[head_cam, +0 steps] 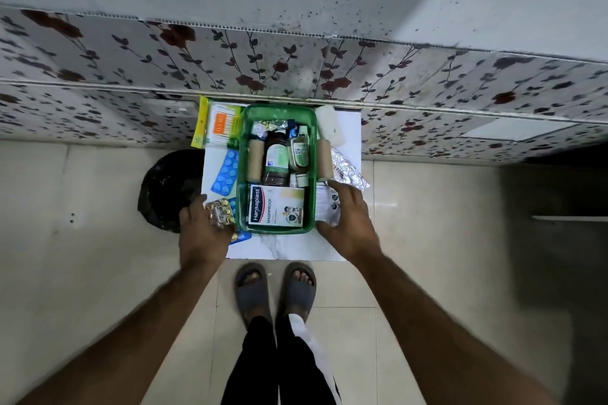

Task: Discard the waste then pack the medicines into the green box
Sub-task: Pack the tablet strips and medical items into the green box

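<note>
The green box [244, 154] stands on a small white table [283, 246]. Inside it lie a Hansaplast carton [275, 206], a brown bottle [275, 159], a smaller bottle [298, 154], a bandage roll [255, 159] and foil strips at the far end. My left hand [202, 233] sits left of the box, its fingers closed on a strip of gold capsules [221, 211]. My right hand [350, 223] rests at the box's right side on a white printed packet [325, 202]. Blue tablet strips [225, 171] lie left of the box.
A black-lined waste bin [167, 187] stands on the floor left of the table. A cotton bud pack [219, 123] lies at the table's far left, a white pad [330, 123], a second roll [325, 159] and a silver foil strip [348, 171] at the right. Floral wall behind.
</note>
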